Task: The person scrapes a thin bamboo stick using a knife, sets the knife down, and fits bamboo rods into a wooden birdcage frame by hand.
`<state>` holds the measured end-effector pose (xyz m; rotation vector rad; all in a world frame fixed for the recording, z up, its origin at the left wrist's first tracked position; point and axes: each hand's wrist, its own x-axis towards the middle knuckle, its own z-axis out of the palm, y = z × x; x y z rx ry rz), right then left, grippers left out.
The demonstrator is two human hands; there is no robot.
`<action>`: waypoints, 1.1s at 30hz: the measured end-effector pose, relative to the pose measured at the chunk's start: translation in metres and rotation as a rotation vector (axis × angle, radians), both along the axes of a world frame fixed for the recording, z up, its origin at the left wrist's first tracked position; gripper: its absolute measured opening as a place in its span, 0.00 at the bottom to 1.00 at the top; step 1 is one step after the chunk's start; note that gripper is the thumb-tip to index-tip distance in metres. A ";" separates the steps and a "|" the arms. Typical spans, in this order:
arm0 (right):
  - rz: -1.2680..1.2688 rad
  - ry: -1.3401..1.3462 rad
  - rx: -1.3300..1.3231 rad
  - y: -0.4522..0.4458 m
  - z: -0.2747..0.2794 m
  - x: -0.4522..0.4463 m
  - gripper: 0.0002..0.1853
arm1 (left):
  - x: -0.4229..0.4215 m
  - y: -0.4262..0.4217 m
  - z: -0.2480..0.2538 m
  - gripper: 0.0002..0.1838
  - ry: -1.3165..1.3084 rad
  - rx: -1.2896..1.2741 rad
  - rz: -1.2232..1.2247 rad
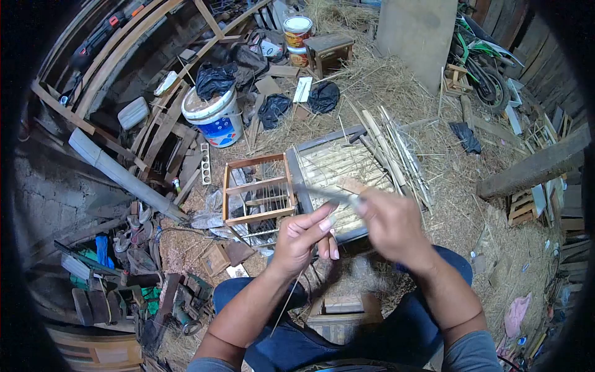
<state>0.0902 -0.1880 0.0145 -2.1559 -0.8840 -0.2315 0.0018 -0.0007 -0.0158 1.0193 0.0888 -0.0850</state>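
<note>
My left hand (304, 239) is closed in a pinch around a thin bamboo stick (286, 302), whose lower end slants down over my left thigh. My right hand (392, 224), smeared by motion, grips a knife (325, 193); its blurred grey blade points left, above my left fingertips. Whether the blade touches the stick I cannot tell. Just beyond my left hand stands a small wooden cage frame (257, 219) with thin bars. Behind both hands lies a grey-framed panel (302, 197) with pale slats, and a bundle of bamboo strips (387, 149) rests across its right side.
A white bucket (218, 127) with a black bag on top stands at the back left. Farther off are a wooden stool (328, 46) and a green motorbike (483, 62). A thick wooden beam (533, 162) juts in from the right. Straw and shavings litter the floor.
</note>
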 end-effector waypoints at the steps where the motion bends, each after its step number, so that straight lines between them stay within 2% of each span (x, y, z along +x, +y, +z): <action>1: 0.062 -0.067 -0.019 0.001 -0.002 -0.003 0.11 | 0.001 0.001 0.001 0.20 -0.014 -0.003 -0.012; 3: 0.057 -0.051 -0.010 0.000 -0.003 0.000 0.12 | 0.000 0.001 0.002 0.20 0.010 -0.003 0.006; 5: -0.083 0.073 -0.016 -0.007 -0.003 0.019 0.12 | 0.000 0.002 -0.002 0.20 -0.030 -0.037 0.003; 9: 0.038 -0.095 0.025 0.002 -0.002 0.003 0.14 | 0.001 0.008 -0.003 0.19 -0.029 0.027 -0.036; 11: -0.098 0.147 -0.097 -0.007 0.008 0.015 0.15 | -0.002 0.006 -0.002 0.19 -0.027 0.031 -0.004; 13: -0.127 0.128 -0.109 -0.008 0.012 0.020 0.15 | 0.000 0.004 0.000 0.18 -0.049 0.032 0.028; 15: 0.033 -0.067 -0.012 -0.001 0.006 0.006 0.15 | 0.000 0.005 0.000 0.18 -0.032 0.057 0.000; 17: 0.040 -0.102 0.037 -0.001 0.003 0.009 0.15 | 0.000 0.007 0.002 0.18 0.001 0.103 -0.026; 19: -0.105 0.149 0.011 -0.008 0.009 0.023 0.14 | 0.001 0.006 0.003 0.18 0.007 -0.082 -0.043; 20: -0.094 0.192 -0.086 -0.009 0.011 0.020 0.13 | 0.001 0.005 0.002 0.19 0.022 -0.067 -0.049; 21: -0.094 0.184 -0.085 -0.007 0.008 0.016 0.13 | 0.002 0.004 0.004 0.19 0.014 -0.066 -0.048; 23: 0.130 -0.133 0.057 0.000 -0.005 0.006 0.12 | 0.002 0.003 0.006 0.22 0.075 -0.057 -0.067; 25: 0.139 -0.069 0.024 -0.004 -0.007 0.012 0.12 | 0.001 0.006 0.005 0.24 0.068 -0.054 -0.118; 27: -0.016 0.078 0.031 -0.008 -0.002 0.020 0.12 | 0.003 0.005 0.007 0.24 0.007 -0.114 -0.155; 28: -0.010 0.133 -0.020 -0.007 0.005 0.016 0.14 | 0.002 0.006 0.008 0.25 0.028 -0.059 -0.167; 31: 0.033 0.100 0.055 -0.006 0.003 0.010 0.14 | 0.000 0.006 0.004 0.25 0.036 -0.053 -0.145; 33: -0.011 0.189 -0.035 -0.012 0.006 0.020 0.16 | -0.001 0.007 0.003 0.26 0.029 -0.063 -0.165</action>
